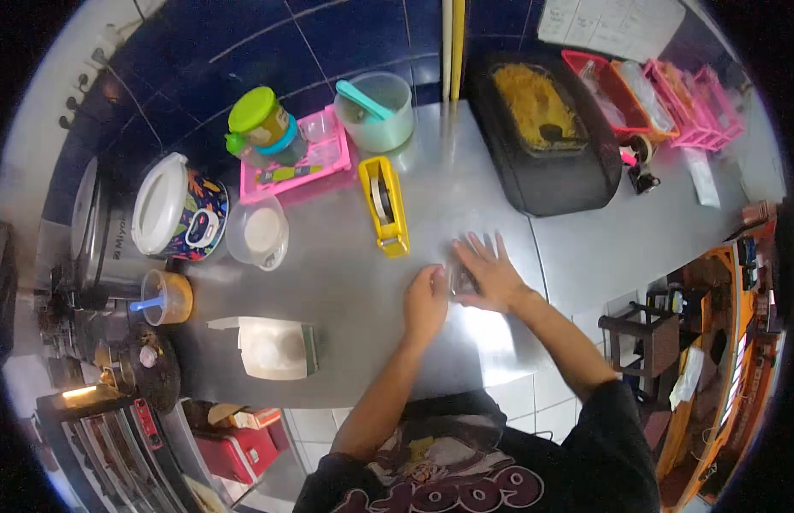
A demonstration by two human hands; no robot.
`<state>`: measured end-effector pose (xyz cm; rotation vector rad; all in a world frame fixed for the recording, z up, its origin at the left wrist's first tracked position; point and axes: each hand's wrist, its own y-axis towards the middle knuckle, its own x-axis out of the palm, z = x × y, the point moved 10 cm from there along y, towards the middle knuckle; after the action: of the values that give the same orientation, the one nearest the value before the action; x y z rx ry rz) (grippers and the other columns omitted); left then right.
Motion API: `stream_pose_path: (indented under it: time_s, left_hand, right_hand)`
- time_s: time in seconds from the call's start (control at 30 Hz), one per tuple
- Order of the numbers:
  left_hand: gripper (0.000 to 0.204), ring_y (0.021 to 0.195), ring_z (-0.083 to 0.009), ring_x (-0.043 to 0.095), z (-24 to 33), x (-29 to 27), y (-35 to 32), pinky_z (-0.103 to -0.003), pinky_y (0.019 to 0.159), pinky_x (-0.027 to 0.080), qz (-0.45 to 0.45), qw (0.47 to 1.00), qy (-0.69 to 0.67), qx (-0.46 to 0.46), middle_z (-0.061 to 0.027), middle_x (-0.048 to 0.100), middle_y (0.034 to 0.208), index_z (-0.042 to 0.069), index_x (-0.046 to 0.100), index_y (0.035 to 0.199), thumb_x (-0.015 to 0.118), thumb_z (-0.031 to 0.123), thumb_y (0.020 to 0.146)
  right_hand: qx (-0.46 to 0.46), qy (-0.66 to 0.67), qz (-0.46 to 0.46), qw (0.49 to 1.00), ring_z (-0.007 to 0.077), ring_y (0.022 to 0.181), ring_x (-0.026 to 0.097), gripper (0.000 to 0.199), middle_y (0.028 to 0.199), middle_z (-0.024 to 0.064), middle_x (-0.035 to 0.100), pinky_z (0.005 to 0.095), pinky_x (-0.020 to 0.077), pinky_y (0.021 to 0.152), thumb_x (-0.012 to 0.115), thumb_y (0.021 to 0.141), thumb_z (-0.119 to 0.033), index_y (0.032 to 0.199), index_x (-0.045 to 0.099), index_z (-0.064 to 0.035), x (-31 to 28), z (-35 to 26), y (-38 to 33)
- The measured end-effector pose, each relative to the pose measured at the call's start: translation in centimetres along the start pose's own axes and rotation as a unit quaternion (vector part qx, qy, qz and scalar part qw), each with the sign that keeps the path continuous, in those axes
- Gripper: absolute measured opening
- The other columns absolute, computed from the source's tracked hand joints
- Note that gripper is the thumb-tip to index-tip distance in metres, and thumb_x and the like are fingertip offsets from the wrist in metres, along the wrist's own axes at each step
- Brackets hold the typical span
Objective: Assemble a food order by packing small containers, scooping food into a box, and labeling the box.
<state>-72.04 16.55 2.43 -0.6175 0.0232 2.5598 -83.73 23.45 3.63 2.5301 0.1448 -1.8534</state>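
Over the steel table (363, 316), my left hand (425, 306) is closed, its fingers curled against the side of a small clear thing (460, 279). My right hand (492, 278) lies on the other side of that thing with its fingers spread and pointing away from me. The clear thing looks like thin plastic, but its kind is hard to make out between the hands. A yellow tape dispenser (395, 231) with a roll in it stands just beyond my left hand. Nearer the front left is an open white paper box (273, 349).
At the back stand a pink tray (339, 167) with lidded jars, a translucent tub (395, 132) and a large black container (534, 184) with yellowish food. Baskets (700, 120) sit far right. Left are a clear bowl (258, 235), a patterned pot (162, 209) and an orange-filled cup (174, 299).
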Motion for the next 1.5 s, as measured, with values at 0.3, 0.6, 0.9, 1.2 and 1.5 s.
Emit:
stream_pose_path:
  time_s: [0.3,0.6,0.9,1.2,1.5]
  left_hand:
    - [0.034,0.102,-0.0389,0.061,0.6,5.6,3.2,-0.048,0.092,0.046,-0.039,0.976,0.177,0.119,-0.0203,0.067,0.107,0.003,0.067,0.117,0.047,0.027,0.101]
    - [0.04,0.107,-0.0401,0.053,3.2,5.5,4.3,-0.056,0.097,0.033,0.011,0.957,0.257,0.136,-0.0206,0.062,0.109,0.006,0.052,0.134,0.043,0.025,0.101]
    - [0.043,0.093,-0.044,0.061,-1.0,4.3,-0.7,-0.053,0.087,0.045,0.025,0.991,0.133,-0.024,-0.0251,0.066,0.096,-0.002,0.063,0.095,0.046,0.037,0.1]
    - [0.053,0.094,-0.0359,0.066,-9.6,-3.4,-5.2,-0.044,0.082,0.05,0.042,0.972,-0.117,-0.197,-0.0248,0.068,0.101,-0.003,0.067,0.105,0.049,0.046,0.099]
    - [0.035,0.081,-0.0168,0.059,-10.5,-3.9,-6.6,-0.034,0.075,0.048,0.063,0.877,-0.378,-0.289,-0.0059,0.063,0.092,0.001,0.064,0.101,0.05,0.033,0.098]
  right_hand:
    - [0.271,0.197,0.183,0.924,0.0388,0.149,0.019,0.061,0.158,0.0224,0.029,0.0604,0.0049,0.118,0.034,0.104,-0.035,0.154,0.025,-0.0009,1.8,4.2,-1.1]
    - [0.235,0.126,0.206,0.941,0.0373,0.147,0.027,0.056,0.153,0.0213,0.037,0.0631,0.0077,0.117,0.039,0.101,-0.029,0.15,0.034,-0.0005,0.5,4.9,0.2]
    - [0.324,0.287,0.277,0.858,0.0391,0.144,0.032,0.055,0.148,0.0261,0.041,0.0548,0.0156,0.119,0.043,0.102,-0.027,0.146,0.035,0.0053,3.4,2.5,-1.9]
    - [0.377,0.507,0.184,0.753,0.0339,0.113,0.062,0.052,0.116,0.03,0.064,0.0394,0.0474,0.098,0.051,0.101,-0.041,0.13,0.056,0.0026,4.4,-5.5,-1.7]
    - [0.382,0.621,0.113,0.675,0.0168,0.052,0.055,0.058,0.071,0.0099,0.063,0.0326,0.0444,0.046,0.048,0.1,-0.048,0.098,0.068,0.0067,7.7,-7.8,0.2]
